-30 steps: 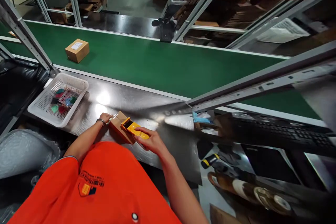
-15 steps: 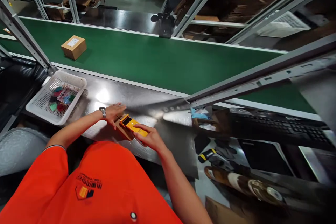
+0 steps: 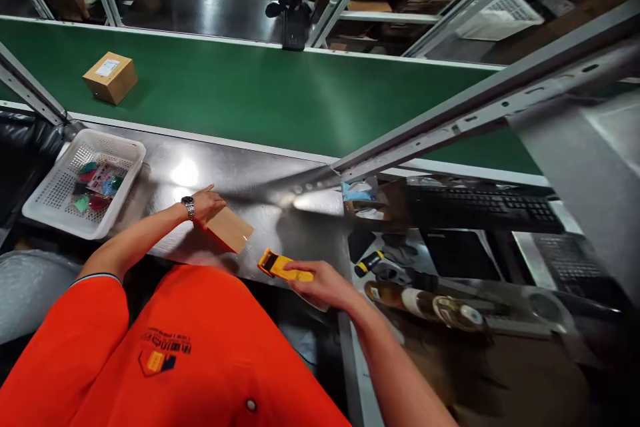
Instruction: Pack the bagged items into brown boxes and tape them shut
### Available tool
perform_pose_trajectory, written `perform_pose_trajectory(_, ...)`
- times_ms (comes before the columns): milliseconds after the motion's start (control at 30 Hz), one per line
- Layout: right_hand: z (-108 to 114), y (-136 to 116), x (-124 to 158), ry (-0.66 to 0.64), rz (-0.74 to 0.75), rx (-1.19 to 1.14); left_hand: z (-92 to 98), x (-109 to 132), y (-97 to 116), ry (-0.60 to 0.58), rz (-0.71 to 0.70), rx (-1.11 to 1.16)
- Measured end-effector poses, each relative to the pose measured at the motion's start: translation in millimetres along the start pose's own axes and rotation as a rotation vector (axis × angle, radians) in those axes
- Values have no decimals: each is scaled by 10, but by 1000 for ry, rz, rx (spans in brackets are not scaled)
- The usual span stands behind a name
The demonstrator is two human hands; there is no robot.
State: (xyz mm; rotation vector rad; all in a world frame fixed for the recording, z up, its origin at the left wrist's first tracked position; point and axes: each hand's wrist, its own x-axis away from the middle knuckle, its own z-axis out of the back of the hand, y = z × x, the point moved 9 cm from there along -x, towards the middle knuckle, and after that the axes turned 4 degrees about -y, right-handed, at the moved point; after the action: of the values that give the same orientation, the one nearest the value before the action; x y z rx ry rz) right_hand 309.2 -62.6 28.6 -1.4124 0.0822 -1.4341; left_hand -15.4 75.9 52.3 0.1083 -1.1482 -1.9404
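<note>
A small brown cardboard box (image 3: 231,228) lies on the metal worktop in front of me. My left hand (image 3: 204,205), with a watch at the wrist, grips the box's left end; one finger points forward and some fingers are hidden. My right hand (image 3: 320,282) is closed around a yellow tape dispenser (image 3: 286,267), its dark front opening facing left. A gap separates the dispenser from the box's right end. What the right palm covers is hidden.
Beyond the metal worktop (image 3: 255,180) runs a green conveyor belt (image 3: 240,93) carrying a labelled carton (image 3: 111,79). A white basket (image 3: 37,203) with small coloured packets stands left. Right are a slanted metal post (image 3: 430,137), a keyboard (image 3: 485,207) and a bottle-like object (image 3: 425,303).
My right hand has drawn the tape dispenser off the box, to the right and towards me. The left hand stays at the box, whose top is now uncovered. The view has shifted rightward and down.
</note>
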Motion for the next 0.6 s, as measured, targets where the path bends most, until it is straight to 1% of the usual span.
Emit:
perform_pose_trajectory(67,-162,-163,-319,-17,13,63,-5,-11,-14,6,2,-14)
perform_pose_trajectory(133,-324,-353,-656,-21,25,98,-14,-24,-28,2,-9,-88)
perform_pose_trajectory(200,-358,-481,-893,51,30,149,-21,-24,-62,-1,-13,-167)
perform_pose_trajectory(233,-319,-502,-955,114,27,179,-19,-14,-92,7,-6,-189)
perform_pose_trajectory(300,-167,-462,-968,270,10,220,-11,36,-165,43,18,-202)
perform_pose_trajectory(367,-10,-335,-896,396,-28,229,-31,128,-233,88,36,-203)
perform_pose_trajectory(467,145,-158,-766,556,-46,108,-153,323,-305,148,41,-201)
perform_pose_trajectory(533,108,-145,-744,624,-3,-31,-278,464,-346,196,51,-186)
perform_pose_trajectory(567,26,-179,-771,628,27,-98,-350,532,-370,218,63,-181)
perform_pose_trajectory(600,-101,-241,-825,604,63,-157,-429,593,-396,232,77,-177)
